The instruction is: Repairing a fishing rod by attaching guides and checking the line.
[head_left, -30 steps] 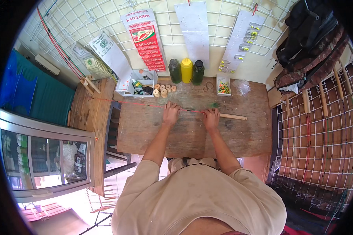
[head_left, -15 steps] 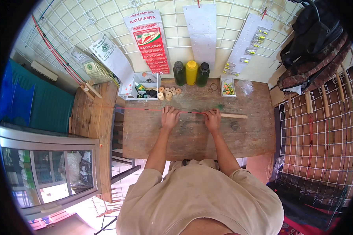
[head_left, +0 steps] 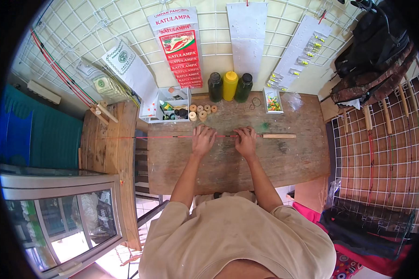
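A thin red rod (head_left: 158,137) with black bands and a wooden handle (head_left: 279,136) lies crosswise over the wooden desk. My left hand (head_left: 203,141) rests over its middle, fingers bent down onto it. Just to the right, my right hand (head_left: 245,142) grips the red shaft left of the handle with closed fingers. Their undersides are hidden. Behind them are several wooden spools (head_left: 200,109) and a small green smudge (head_left: 265,126) on the desk.
Along the back stand a divided white box (head_left: 171,121), three bottles (head_left: 230,87) and a tray of small colourful pieces (head_left: 273,101). A side table (head_left: 102,153) and framed glass panel (head_left: 60,219) flank me at left; a rod-hung grid (head_left: 377,158) stands at right.
The rod has swung from a slight slant to nearly level, its far-left part coming toward me. My right hand has shifted slightly left. The camera view has shifted a little.
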{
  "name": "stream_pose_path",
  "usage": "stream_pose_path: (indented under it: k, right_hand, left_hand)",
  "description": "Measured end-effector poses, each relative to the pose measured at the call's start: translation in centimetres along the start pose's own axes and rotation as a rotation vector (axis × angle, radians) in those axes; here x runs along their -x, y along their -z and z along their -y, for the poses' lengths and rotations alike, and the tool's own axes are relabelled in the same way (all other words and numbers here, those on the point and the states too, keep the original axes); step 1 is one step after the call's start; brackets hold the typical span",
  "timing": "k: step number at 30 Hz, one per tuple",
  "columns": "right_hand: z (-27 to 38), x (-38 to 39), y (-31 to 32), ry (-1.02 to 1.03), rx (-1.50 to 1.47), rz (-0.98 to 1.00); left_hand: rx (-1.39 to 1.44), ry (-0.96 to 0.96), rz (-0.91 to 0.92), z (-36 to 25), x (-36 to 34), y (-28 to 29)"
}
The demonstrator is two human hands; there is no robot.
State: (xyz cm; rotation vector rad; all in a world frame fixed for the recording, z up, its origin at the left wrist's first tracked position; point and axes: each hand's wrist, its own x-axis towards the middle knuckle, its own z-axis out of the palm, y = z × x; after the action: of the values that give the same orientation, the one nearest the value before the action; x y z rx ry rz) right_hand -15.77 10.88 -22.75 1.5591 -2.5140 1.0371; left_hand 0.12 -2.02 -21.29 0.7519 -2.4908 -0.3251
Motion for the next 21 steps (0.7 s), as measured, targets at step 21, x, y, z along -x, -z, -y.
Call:
stream_pose_path:
  k: [21]
  right_hand:
    - [4.4,-6.5,-4.2,0.048,-0.025,-0.025]
  left_hand:
    - [-0.252,0.101,-0.105,4.8,-3.2,-0.4]
